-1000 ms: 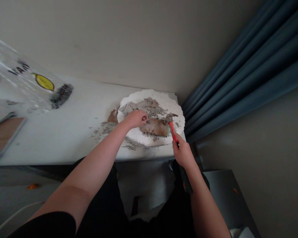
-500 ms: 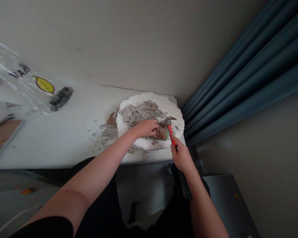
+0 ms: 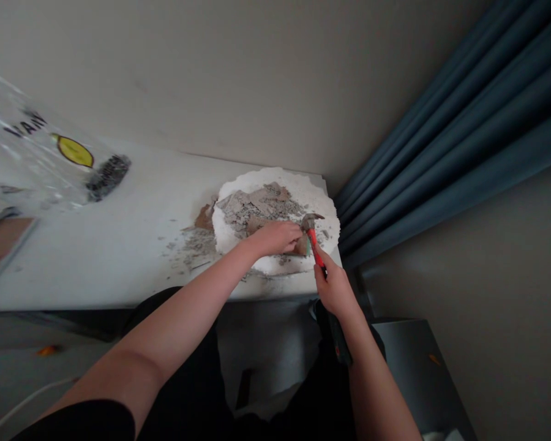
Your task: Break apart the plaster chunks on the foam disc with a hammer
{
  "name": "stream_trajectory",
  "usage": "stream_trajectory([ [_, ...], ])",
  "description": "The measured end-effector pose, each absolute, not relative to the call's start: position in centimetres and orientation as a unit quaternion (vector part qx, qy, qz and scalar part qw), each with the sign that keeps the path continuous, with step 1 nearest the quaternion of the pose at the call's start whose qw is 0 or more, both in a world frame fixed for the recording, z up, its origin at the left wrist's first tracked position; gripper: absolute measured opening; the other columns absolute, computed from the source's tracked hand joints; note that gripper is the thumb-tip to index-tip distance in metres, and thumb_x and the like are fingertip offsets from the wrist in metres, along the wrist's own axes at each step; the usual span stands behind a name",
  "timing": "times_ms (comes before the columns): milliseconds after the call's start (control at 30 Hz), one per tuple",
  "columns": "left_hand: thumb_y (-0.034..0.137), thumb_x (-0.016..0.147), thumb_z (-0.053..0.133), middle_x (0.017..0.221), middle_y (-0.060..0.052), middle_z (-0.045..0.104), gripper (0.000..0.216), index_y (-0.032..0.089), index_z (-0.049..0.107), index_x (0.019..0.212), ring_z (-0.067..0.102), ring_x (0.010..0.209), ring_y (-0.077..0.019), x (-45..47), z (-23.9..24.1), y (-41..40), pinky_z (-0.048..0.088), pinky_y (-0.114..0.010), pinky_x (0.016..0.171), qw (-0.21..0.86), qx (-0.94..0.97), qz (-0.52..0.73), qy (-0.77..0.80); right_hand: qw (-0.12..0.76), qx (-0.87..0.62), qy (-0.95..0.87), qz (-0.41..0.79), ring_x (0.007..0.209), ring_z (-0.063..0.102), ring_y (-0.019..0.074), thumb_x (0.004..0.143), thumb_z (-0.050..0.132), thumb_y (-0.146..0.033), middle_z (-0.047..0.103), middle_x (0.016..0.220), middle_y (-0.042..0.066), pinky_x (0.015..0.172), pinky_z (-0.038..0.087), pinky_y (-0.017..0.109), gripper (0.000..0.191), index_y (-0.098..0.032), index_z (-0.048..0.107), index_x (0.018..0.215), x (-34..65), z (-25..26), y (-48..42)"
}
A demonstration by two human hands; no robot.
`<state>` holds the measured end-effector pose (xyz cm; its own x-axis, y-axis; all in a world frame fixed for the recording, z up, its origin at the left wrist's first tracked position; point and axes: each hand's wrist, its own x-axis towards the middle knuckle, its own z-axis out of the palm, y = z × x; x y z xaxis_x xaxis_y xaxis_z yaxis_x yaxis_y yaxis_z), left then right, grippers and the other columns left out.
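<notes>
My right hand is wrapped round the handle of a claw hammer, which has a red neck and a dark grip. The hammer's metal head is over the right part of a white, wavy-edged slab or mat. My left hand is over the middle of it with fingers curled down. What the fingertips hold, if anything, is hidden. Close beside them lies a brown flat piece with a green edge, partly covered by the hand. Grey crumbled rubble is heaped behind my left hand.
The white table has grey crumbs scattered left of the slab. A clear plastic bag with a yellow print lies at the far left, near a brown panel. Blue curtains hang at the right.
My left hand has moved slightly right, closer to the hammer head, and covers more of the brown piece. The hammer stays in my right hand almost unmoved. The view has shifted a little.
</notes>
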<state>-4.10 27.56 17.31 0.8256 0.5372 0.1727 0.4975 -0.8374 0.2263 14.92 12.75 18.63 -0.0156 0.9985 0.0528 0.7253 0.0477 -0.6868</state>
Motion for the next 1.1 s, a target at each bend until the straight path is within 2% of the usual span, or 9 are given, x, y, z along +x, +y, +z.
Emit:
stream_trajectory([
  [233, 0.028, 0.091, 0.059, 0.093, -0.005, 0.076, 0.017, 0.019, 0.073, 0.093, 0.068, 0.087, -0.0195, -3.6, 15.8, 28.7, 0.050, -0.031, 0.080, 0.278, 0.875, 0.183, 0.353, 0.275, -0.640, -0.676, 0.242, 0.113, 0.072, 0.0288, 0.099, 0.044, -0.024, 0.072, 0.134, 0.016, 0.100, 0.054, 0.042, 0.063, -0.019, 0.045, 0.162, 15.0, 18.8, 12.7],
  [367, 0.032, 0.092, 0.057, 0.091, -0.005, 0.077, 0.020, 0.019, 0.072, 0.093, 0.069, 0.084, -0.0198, -3.8, 15.4, 28.9, 0.051, -0.031, 0.077, 0.327, 0.803, 0.240, 0.438, 0.277, -0.642, -0.672, 0.246, 0.110, 0.073, 0.0277, 0.099, 0.044, -0.024, 0.072, 0.136, 0.016, 0.100, 0.054, 0.041, 0.062, -0.019, 0.046, 0.161, 15.1, 18.6, 12.7],
  [700, 0.031, 0.089, 0.059, 0.090, -0.006, 0.078, 0.020, 0.018, 0.073, 0.093, 0.068, 0.082, -0.0199, -4.1, 15.2, 29.3, 0.051, -0.032, 0.078, 0.306, 0.805, 0.231, 0.453, 0.273, -0.642, -0.673, 0.247, 0.112, 0.072, 0.0284, 0.100, 0.044, -0.025, 0.073, 0.132, 0.017, 0.100, 0.054, 0.042, 0.062, -0.017, 0.046, 0.161, 15.2, 18.6, 12.8],
  [1100, 0.031, 0.090, 0.056, 0.094, -0.007, 0.079, 0.022, 0.019, 0.074, 0.095, 0.069, 0.086, -0.0216, -3.8, 15.0, 29.1, 0.052, -0.034, 0.081, 0.276, 0.821, 0.211, 0.453, 0.270, -0.644, -0.670, 0.253, 0.121, 0.069, 0.0306, 0.099, 0.043, -0.023, 0.071, 0.138, 0.015, 0.106, 0.051, 0.047, 0.063, -0.020, 0.045, 0.162, 15.0, 19.0, 12.7],
])
